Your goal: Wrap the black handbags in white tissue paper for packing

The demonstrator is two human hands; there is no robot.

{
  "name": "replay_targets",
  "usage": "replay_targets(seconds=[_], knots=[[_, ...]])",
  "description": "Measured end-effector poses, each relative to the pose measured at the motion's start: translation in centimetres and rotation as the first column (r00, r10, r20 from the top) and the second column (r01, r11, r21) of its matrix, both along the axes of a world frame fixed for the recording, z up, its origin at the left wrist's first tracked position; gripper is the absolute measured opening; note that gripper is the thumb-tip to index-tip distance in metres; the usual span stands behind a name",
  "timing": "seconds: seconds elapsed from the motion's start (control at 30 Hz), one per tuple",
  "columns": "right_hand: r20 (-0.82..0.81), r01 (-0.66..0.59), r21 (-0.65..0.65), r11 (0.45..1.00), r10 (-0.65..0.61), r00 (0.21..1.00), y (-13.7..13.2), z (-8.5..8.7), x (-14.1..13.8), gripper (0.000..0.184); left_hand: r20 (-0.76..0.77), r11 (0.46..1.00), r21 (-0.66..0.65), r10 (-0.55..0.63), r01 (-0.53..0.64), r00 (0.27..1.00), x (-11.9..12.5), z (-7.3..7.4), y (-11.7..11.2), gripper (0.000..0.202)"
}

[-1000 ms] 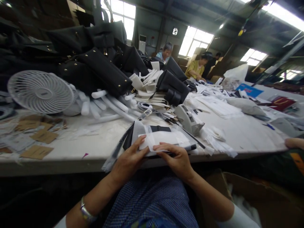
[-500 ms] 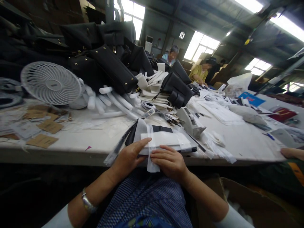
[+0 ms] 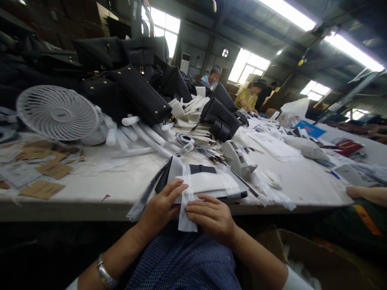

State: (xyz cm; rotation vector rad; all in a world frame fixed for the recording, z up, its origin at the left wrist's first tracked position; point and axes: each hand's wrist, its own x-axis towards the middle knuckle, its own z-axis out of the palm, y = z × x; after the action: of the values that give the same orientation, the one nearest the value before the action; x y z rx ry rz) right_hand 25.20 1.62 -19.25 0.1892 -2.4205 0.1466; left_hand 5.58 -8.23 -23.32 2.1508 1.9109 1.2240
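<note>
In the head view a black bag [image 3: 202, 169], partly covered with white wrapping [image 3: 205, 183], lies at the table's front edge before me. A translucent white strip [image 3: 188, 223] runs over it and hangs down past the edge. My left hand [image 3: 161, 203] grips the bag's near left side, fingers on top beside the strip and thumb at the front edge. My right hand [image 3: 213, 217] lies with fingers stretched out flat on the strip and near side; its thumb is hidden. Left of the bag, a clear plastic piece [image 3: 140, 205] hangs over the edge.
A white fan [image 3: 57, 114] and brown tags [image 3: 42, 189] are at left. Black bags [image 3: 136, 92] are piled behind white foam rolls [image 3: 146, 133]. A grey tape dispenser [image 3: 237, 159] stands right of my bag. Another person's hand [image 3: 356, 192] rests at the right edge; two people work farther back.
The view has shifted slightly. Both hands stay on the wrapped bag; my right fingers have slid a little nearer to me along the strip.
</note>
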Motion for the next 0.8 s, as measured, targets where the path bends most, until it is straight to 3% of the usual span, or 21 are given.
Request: replay_targets(seconds=[0.27,0.43,0.53,0.63,0.73,0.8], knots=[[0.03,0.003,0.111,0.994,-0.007,1.0,0.1,-0.3,1.0,0.019,0.005,1.0,-0.007,0.003,-0.003,1.0,-0.1,-0.2,-0.1,0.065],[0.027,-0.003,0.134,0.991,-0.001,1.0,0.3,-0.9,0.9,0.02,0.021,1.0,0.002,-0.008,0.008,1.0,0.0,-0.1,0.0,0.048],[0.132,-0.021,0.057,0.998,0.013,0.991,0.3,-0.4,1.2,0.027,0.036,1.0,0.008,-0.01,0.01,0.999,-0.1,0.0,0.0,0.043],[0.155,-0.025,-0.106,0.994,0.041,0.987,0.0,0.6,1.6,0.031,0.042,1.0,0.017,-0.009,0.009,0.999,-0.1,0.1,0.0,0.044],[0.028,0.09,-0.236,0.968,-0.086,0.996,-0.3,1.3,1.2,0.03,0.046,0.999,0.032,-0.007,0.005,0.999,0.0,-0.2,0.1,0.041],[0.02,0.201,-0.219,0.955,-0.201,0.979,-0.2,1.5,0.4,0.027,0.046,0.999,0.045,-0.008,0.006,0.999,0.1,-0.3,0.1,0.039]])
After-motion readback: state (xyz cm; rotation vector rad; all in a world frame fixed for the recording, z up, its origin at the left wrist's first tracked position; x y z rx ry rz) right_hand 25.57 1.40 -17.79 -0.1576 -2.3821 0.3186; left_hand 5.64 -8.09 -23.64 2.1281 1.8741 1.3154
